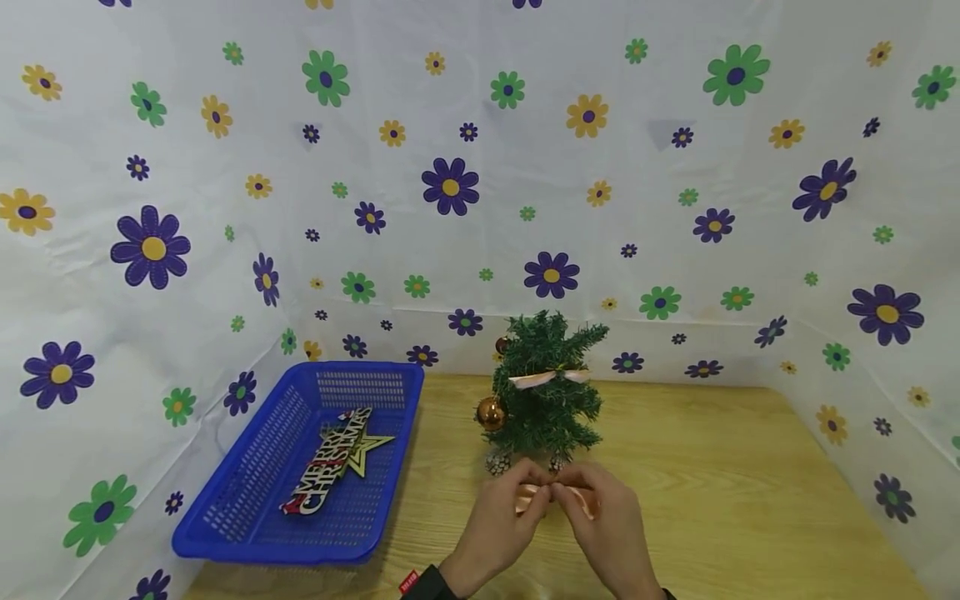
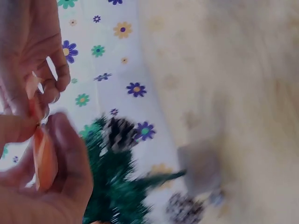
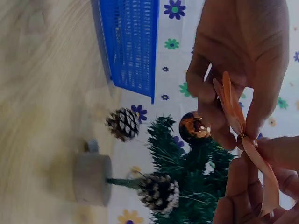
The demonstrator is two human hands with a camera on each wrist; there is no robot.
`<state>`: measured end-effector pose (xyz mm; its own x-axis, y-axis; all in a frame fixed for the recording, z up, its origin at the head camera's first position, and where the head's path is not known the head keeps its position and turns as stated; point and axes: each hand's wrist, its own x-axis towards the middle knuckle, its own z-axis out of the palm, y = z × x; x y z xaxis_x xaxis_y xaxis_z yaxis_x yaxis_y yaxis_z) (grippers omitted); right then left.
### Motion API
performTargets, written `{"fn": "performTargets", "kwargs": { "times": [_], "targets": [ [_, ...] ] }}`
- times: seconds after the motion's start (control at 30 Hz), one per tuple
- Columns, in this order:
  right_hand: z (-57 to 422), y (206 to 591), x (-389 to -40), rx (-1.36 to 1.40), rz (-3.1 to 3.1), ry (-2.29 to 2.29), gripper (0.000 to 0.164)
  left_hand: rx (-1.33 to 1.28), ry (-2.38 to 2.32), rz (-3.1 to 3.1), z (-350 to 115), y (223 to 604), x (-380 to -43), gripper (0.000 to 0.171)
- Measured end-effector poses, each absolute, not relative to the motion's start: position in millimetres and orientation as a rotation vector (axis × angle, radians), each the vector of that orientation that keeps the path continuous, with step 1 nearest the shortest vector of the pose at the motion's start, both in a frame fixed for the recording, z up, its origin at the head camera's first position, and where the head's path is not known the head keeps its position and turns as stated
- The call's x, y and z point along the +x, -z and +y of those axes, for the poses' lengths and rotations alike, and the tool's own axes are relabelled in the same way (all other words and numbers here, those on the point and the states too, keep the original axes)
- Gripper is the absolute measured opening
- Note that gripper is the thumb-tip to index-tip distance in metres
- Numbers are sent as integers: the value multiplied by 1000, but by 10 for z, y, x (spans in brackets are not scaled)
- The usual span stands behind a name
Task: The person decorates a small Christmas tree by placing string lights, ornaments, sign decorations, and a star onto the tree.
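My left hand [image 1: 495,521] and right hand [image 1: 613,525] meet in front of the small Christmas tree [image 1: 547,417], pinching a peach satin ribbon bow [image 3: 262,175] between thumbs and fingers. A thin gold tie [image 3: 243,136] shows at the bow's middle, right at the fingertips. In the head view the fingers cover much of the bow. Another pale pink bow [image 1: 534,380] lies across the tree's upper front. A copper-coloured ball [image 1: 491,413] hangs on its left side, and pine cones [image 3: 159,192] hang low near the round grey base [image 3: 93,179].
To the left stands a blue plastic basket [image 1: 375,554]. Inside lie a "Merry Christmas" sign [image 1: 327,467] and a gold star [image 1: 363,453] partly beneath it. The wooden table [image 1: 720,500] is bordered by a white cloth [image 1: 525,133] with printed flowers behind and at the sides.
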<state>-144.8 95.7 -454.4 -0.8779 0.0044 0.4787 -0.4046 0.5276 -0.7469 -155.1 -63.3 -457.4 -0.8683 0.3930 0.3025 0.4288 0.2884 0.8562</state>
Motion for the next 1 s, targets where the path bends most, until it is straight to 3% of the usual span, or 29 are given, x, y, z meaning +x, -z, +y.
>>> {"fn": "performTargets", "kwargs": {
  "times": [0.27,0.5,1.0],
  "targets": [
    [1059,4590,-1598,35,-2428,-1600,8,-492,1599,-2442,-403,4753,-1696,7],
    [1056,4617,-1795,-29,-2409,-1354,9,-311,1253,-2413,-206,4767,-1909,8],
    [1088,4561,-2037,19,-2411,-1114,6,-287,738,-2425,-161,4656,-2111,10]
  ]
}}
